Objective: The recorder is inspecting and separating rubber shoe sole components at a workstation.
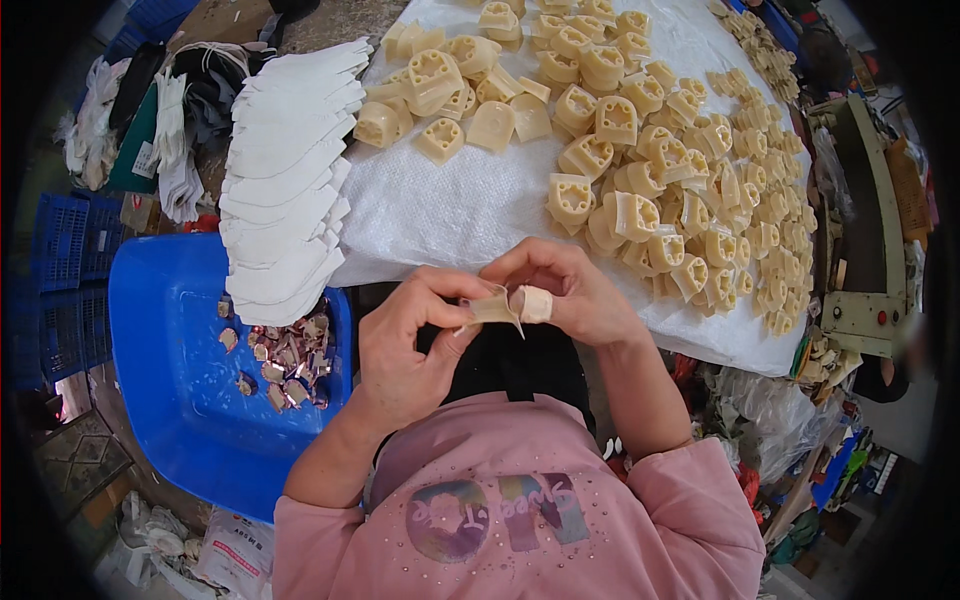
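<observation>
In front of my lap, both hands meet at a cream plastic piece with a thin, flared edge. My left hand pinches it from the left between thumb and fingers. My right hand is curled around its right side, fingers closed at its edge. A pale wrap covers a digit of that hand, which looks like the thumb. Just beyond my hands, many similar cream plastic pieces lie heaped on a table covered with white woven sheeting. Part of the held piece is hidden by my fingers.
At my left stands a blue tub with small shiny pinkish pieces in it. Overlapping flat white pieces line the table's left side. White gloves hang farther left. A pale green machine stands at the right.
</observation>
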Action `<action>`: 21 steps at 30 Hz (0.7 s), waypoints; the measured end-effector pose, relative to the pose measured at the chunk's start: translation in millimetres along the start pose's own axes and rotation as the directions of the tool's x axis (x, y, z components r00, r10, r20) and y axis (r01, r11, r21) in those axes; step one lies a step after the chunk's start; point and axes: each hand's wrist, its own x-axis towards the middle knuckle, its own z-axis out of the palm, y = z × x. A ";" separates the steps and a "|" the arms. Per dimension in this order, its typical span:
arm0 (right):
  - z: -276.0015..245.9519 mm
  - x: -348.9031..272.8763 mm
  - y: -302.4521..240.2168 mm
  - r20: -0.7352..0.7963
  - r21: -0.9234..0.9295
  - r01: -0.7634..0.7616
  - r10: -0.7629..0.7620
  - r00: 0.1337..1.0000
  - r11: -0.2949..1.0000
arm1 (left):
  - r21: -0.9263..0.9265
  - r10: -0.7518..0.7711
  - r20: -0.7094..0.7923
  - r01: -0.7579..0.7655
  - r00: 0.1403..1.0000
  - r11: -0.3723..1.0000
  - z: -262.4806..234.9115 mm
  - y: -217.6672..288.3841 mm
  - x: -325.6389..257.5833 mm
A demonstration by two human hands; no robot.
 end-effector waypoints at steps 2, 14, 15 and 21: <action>-2.0 1.2 -1.0 0.103 0.152 -0.059 0.044 0.994 0.987 | 0.008 0.143 0.103 -0.145 0.984 0.989 0.8 0.2 2.7; 17.1 13.4 25.2 -0.269 -0.359 0.117 -0.223 0.937 0.926 | -0.033 -0.047 -0.043 0.045 0.998 0.998 12.6 -5.0 -2.6; 18.1 11.6 20.3 -0.268 -0.104 0.128 -0.152 0.951 0.986 | -0.177 -0.156 -0.159 0.127 0.975 0.976 15.6 0.7 0.3; 10.3 9.4 19.9 -0.055 -0.495 0.310 -0.385 0.921 0.812 | -0.408 -0.372 -0.149 0.286 0.916 0.867 15.3 -3.7 -1.2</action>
